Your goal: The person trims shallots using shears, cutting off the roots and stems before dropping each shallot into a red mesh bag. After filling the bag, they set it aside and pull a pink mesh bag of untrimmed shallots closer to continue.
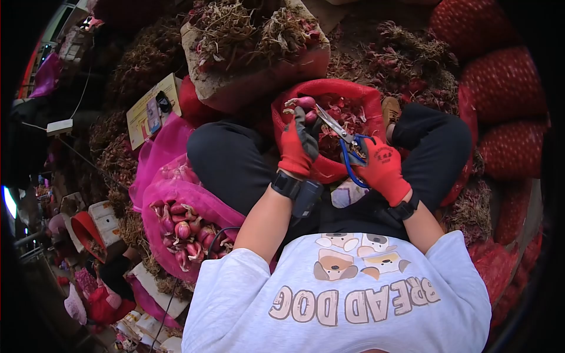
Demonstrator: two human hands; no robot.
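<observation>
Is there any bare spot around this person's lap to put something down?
Hardly. The only bare patches are the black trouser thighs either side of the red mesh sack. The left hand holds a shallot, the right hand scissors. The pink bag and dried heaps crowd elsewhere.

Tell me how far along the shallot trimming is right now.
Done: trimmed bulbs fill the pink mesh bag. In hand: the left hand holds a shallot at the blades of the scissors gripped by the right hand. Left: the sack of untrimmed shallots and dried heaps around it.
</observation>
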